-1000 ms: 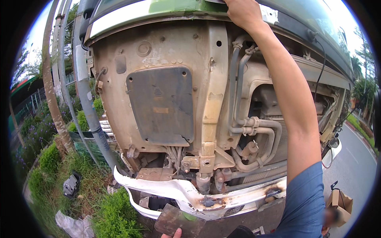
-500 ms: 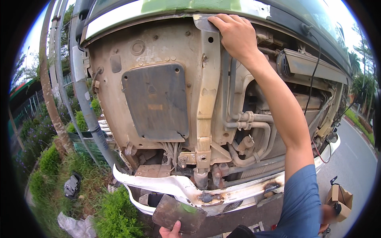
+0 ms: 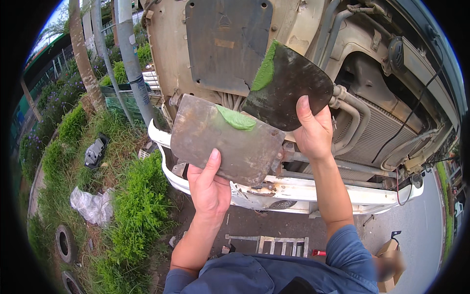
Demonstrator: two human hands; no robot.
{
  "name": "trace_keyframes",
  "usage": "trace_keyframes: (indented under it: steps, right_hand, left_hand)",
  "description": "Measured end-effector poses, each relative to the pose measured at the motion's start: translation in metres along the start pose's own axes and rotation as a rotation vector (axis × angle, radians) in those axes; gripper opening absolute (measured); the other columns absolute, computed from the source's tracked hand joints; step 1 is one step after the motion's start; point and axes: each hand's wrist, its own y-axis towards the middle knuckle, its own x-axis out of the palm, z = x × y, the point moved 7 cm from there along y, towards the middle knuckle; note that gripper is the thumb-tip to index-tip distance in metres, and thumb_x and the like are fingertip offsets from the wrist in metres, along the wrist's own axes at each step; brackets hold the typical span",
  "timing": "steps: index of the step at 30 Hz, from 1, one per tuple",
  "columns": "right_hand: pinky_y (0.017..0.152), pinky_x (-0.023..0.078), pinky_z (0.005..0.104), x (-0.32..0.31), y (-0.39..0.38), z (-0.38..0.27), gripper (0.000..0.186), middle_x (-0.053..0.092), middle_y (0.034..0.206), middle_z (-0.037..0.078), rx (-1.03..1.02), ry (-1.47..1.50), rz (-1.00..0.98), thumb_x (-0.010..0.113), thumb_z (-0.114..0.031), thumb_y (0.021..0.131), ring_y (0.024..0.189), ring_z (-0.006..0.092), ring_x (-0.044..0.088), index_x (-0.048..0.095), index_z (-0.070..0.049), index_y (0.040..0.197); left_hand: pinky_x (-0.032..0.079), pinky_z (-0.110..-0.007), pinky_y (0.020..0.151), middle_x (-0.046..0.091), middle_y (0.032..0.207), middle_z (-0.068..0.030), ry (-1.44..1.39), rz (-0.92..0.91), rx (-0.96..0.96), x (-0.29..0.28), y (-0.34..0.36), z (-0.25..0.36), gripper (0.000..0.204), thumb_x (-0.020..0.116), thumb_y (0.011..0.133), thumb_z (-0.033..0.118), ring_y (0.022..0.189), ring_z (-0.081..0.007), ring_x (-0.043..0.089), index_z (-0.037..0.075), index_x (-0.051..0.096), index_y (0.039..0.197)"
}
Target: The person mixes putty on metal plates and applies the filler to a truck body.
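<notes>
My left hand grips a worn grey putty board, thumb on top and fingers under it. A lump of green putty lies at its upper edge. In my right hand is a dark, thin, round-cornered putty spreader, held tilted above and overlapping the board's right corner. More green putty coats the spreader's left edge. Behind both is the opened front of a vehicle, with a black cover panel on its beige body and a white bumper below.
Pipes and a radiator are exposed at right, where a black cable hangs. A metal ladder stands below me. Poles, bushes and tyres are at left. Beside my right sleeve, a person's blurred head partly hides a cardboard box.
My right hand has brought the spreader down from the vehicle's upper panel edge. My left hand has raised the board to meet it. The view has tilted downward.
</notes>
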Motion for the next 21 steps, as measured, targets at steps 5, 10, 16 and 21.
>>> trace_keyframes:
  steps: [5, 10, 16, 21]
  right_hand:
    - [0.098, 0.045, 0.0371, 0.05, -0.027, -0.007, 0.036, 0.061, 0.124, 0.016, -0.233, -0.434, -0.477, 0.058, -0.018, 0.096, 0.116, 0.0283, 0.058, 0.057, 0.001, 0.126]
    - [0.1, 0.047, 0.0397, 0.055, -0.054, 0.001, 0.056, 0.058, 0.13, 0.018, -0.225, -0.78, -0.729, 0.058, 0.009, 0.075, 0.119, 0.0352, 0.057, 0.058, -0.003, 0.129]
    - [0.092, 0.052, 0.041, 0.019, -0.083, 0.014, 0.048, 0.059, 0.127, 0.016, -0.013, -1.004, -0.753, 0.055, 0.004, 0.082, 0.111, 0.0353, 0.06, 0.059, -0.006, 0.128]
    - [0.073, 0.051, 0.0356, -0.024, -0.085, 0.006, 0.028, 0.068, 0.091, 0.012, 0.216, -1.157, -0.482, 0.055, -0.014, 0.096, 0.083, 0.029, 0.066, 0.059, 0.0, 0.12]
  left_hand:
    - [0.048, -0.039, 0.101, 0.061, 0.127, -0.0106, 0.058, 0.036, -0.049, -0.016, -0.003, 0.008, 0.037, 0.057, 0.094, 0.001, 0.115, -0.0223, 0.06, 0.002, 0.05, 0.13]
    - [0.048, -0.038, 0.1, 0.063, 0.123, -0.0111, 0.146, 0.092, -0.041, -0.038, -0.018, 0.013, 0.036, 0.058, 0.092, -0.002, 0.112, -0.0223, 0.061, 0.001, 0.052, 0.128]
    - [0.048, -0.037, 0.097, 0.064, 0.12, -0.0128, 0.238, 0.085, 0.042, -0.039, -0.027, 0.028, 0.034, 0.061, 0.09, -0.004, 0.108, -0.0222, 0.062, -0.003, 0.055, 0.123]
    - [0.047, -0.029, 0.089, 0.067, 0.11, -0.0116, 0.486, 0.017, 0.446, -0.02, -0.034, 0.059, 0.024, 0.065, 0.089, -0.005, 0.097, -0.0138, 0.062, -0.006, 0.063, 0.113]
